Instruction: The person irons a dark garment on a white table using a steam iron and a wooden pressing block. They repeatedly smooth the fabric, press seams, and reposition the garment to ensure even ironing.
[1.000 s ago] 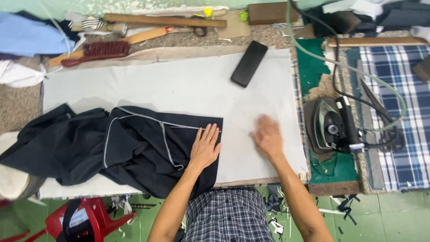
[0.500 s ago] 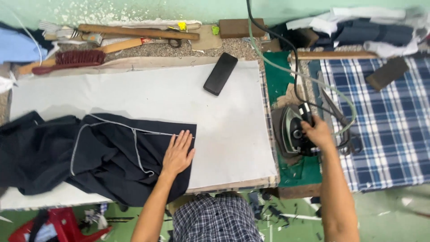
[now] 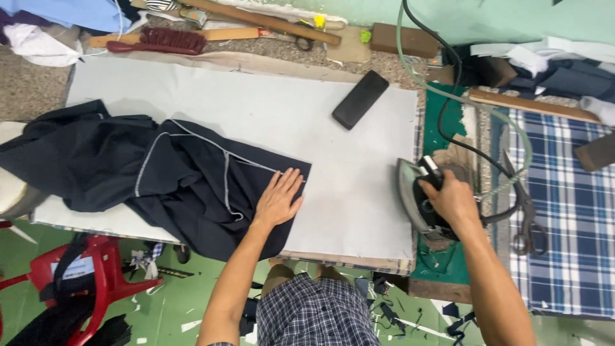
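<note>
Head view: right hand (image 3: 453, 200) gripping steam iron (image 3: 419, 204), left hand (image 3: 278, 198) flat on dark garment (image 3: 173, 179).

Right fingers curled shut around the iron's handle; iron tilted at the right edge of the grey pressing cloth (image 3: 256, 109), its cord running up past the hand. Left palm spread open, fingers extended, pressing the garment's right end, just beside the white-stitched seam. Black phone (image 3: 360, 99) lies well apart, between both hands and farther up.

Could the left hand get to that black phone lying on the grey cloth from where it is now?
Probably yes. The left hand rests flat on the dark garment, and only bare grey cloth lies between it and the phone.
</note>
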